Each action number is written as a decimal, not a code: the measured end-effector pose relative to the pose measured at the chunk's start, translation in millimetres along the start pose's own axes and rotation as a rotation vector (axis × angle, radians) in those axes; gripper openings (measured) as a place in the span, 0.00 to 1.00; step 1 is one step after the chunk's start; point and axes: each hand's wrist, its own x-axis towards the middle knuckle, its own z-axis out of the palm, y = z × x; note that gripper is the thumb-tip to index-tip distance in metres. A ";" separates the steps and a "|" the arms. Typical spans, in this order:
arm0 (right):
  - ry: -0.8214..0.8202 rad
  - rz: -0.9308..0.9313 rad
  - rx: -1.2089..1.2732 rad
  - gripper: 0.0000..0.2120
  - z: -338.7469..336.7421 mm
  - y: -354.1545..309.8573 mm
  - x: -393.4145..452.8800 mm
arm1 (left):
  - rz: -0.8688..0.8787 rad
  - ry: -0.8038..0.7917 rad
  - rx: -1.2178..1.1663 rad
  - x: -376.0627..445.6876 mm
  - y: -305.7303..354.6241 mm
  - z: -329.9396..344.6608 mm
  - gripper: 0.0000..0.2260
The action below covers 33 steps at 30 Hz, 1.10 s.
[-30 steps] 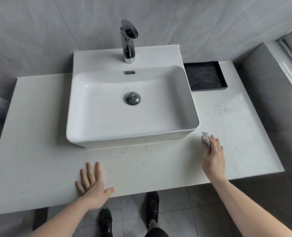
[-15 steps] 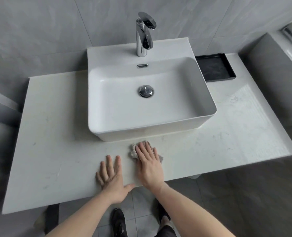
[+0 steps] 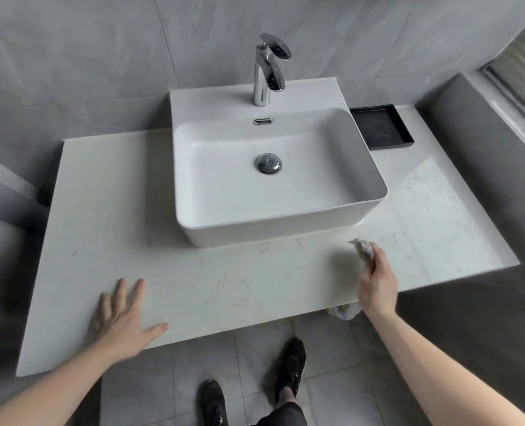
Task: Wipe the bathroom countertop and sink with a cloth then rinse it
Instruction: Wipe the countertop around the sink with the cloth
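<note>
Head camera view: right hand grips a small crumpled grey cloth on the pale marble worktop, at four o'clock from the white rectangular ceramic sink. Left hand rests flat, fingers spread, at seven o'clock.

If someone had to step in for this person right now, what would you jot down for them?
Left hand: flat on the countertop near its front edge, fingers spread, holding nothing.
Right hand: grips the crumpled cloth and holds it to the countertop in front of the sink's right corner.
Faucet: no water can be seen running; the basin looks dry.
Done: countertop wiping is under way along the front strip; how much has been covered cannot be told.
Left: the rest of the countertop, including around the black tray, then the sink, then rinsing the cloth.
</note>
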 end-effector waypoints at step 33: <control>-0.131 -0.146 -0.195 0.18 15.9 9.1 11.7 | -0.085 -0.274 -0.033 -4.6 12.7 -16.4 0.53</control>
